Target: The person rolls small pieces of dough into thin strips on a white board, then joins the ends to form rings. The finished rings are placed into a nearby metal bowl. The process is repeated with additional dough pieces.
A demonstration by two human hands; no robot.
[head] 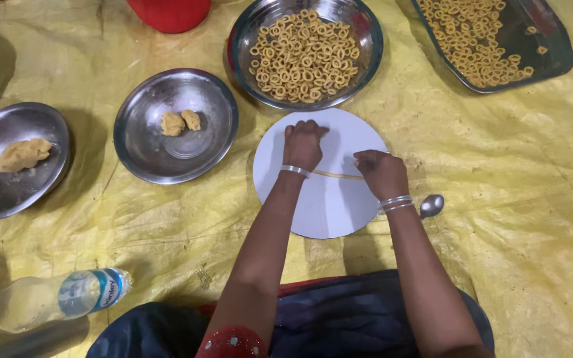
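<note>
On the round white board (326, 205), in the middle of the yellow sheet (485, 219), lies a thin strand of dough (337, 175), stretched between the two hands. The left hand (304, 144) rests on the board with fingers curled under, pressing down near the strand's left end; whether it actually pinches the dough I cannot tell. The right hand (382, 172) is closed loosely over the right end.

The strand looks soft, light and easy to tear, so it probably wants a gentle hold at its ends rather than in the middle.

Room is tight at the far side: the bowl of dough rings (306, 52) nearly touches the board's far edge, and a plate with two dough lumps (175, 126) sits just beside its left. A spoon (432, 205) lies close to the right wrist. A tray of rings (495, 41) sits well off at the far right, and a bottle (48, 299) lies near the left knee.
</note>
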